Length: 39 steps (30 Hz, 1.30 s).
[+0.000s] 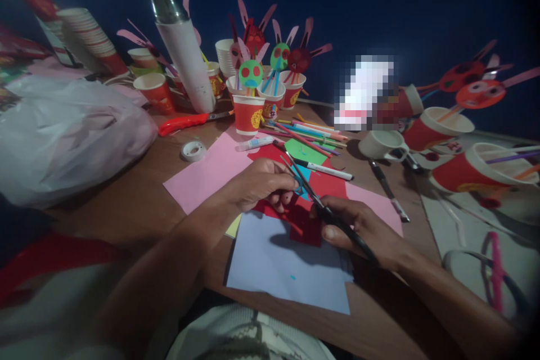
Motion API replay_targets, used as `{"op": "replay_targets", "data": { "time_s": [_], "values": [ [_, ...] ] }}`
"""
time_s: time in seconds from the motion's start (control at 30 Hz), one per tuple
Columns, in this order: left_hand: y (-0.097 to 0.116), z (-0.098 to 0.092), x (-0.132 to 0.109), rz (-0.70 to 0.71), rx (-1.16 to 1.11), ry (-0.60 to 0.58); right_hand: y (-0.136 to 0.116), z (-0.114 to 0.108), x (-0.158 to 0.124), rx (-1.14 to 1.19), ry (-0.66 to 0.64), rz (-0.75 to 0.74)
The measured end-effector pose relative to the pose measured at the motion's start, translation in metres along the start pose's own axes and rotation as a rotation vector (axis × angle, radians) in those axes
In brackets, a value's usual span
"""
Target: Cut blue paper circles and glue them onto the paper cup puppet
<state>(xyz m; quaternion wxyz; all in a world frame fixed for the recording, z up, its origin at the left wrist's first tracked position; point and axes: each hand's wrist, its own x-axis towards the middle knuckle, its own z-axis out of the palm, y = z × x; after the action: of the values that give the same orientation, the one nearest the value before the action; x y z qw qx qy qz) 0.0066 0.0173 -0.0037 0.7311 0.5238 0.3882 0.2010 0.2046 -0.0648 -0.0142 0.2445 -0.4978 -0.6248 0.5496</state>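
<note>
My right hand [358,225] is closed round the black handles of a pair of scissors [310,185], whose blades stand slightly apart and point up and left. My left hand [268,183] pinches a small piece of blue paper [297,184] beside the blades. Whether the blades touch that piece, I cannot tell. Below the hands lie red paper [310,228] and a white sheet [291,270] with a tiny blue scrap on it. Another blue paper piece [304,171] lies behind the scissors, near a white marker [329,170] with a black cap.
Pink paper [206,174], green paper [304,150] and coloured sticks [304,132] lie beyond my hands. Red paper cups [248,112] with paper animal heads stand behind. At left are a plastic bag [71,135], tape roll [193,151] and red-handled cutter [183,122]; a white mug [382,144] stands right.
</note>
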Motion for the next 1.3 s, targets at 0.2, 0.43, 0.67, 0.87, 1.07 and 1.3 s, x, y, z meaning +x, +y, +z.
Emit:
{"op": "replay_targets", "data": {
  "time_s": [0.2,0.43,0.67,0.87,1.07,1.3],
  "values": [
    [0.002,0.001,-0.001,-0.004,-0.019,-0.008,-0.001,0.000,-0.001,0.005,0.004,0.023],
    [0.002,0.000,-0.001,-0.013,-0.018,-0.010,0.001,-0.001,-0.001,-0.001,0.011,0.026],
    [0.002,-0.002,-0.001,-0.016,-0.023,-0.023,0.002,-0.002,0.000,-0.008,0.018,0.012],
    [0.002,-0.002,0.000,-0.022,-0.036,-0.043,0.002,-0.007,0.000,-0.017,-0.021,-0.001],
    [0.001,-0.002,0.000,-0.037,-0.022,-0.056,0.004,-0.010,-0.001,-0.012,-0.034,0.018],
    [0.002,-0.002,0.000,-0.030,-0.026,-0.056,0.004,-0.011,-0.001,-0.008,-0.060,-0.006]
  ]
}}
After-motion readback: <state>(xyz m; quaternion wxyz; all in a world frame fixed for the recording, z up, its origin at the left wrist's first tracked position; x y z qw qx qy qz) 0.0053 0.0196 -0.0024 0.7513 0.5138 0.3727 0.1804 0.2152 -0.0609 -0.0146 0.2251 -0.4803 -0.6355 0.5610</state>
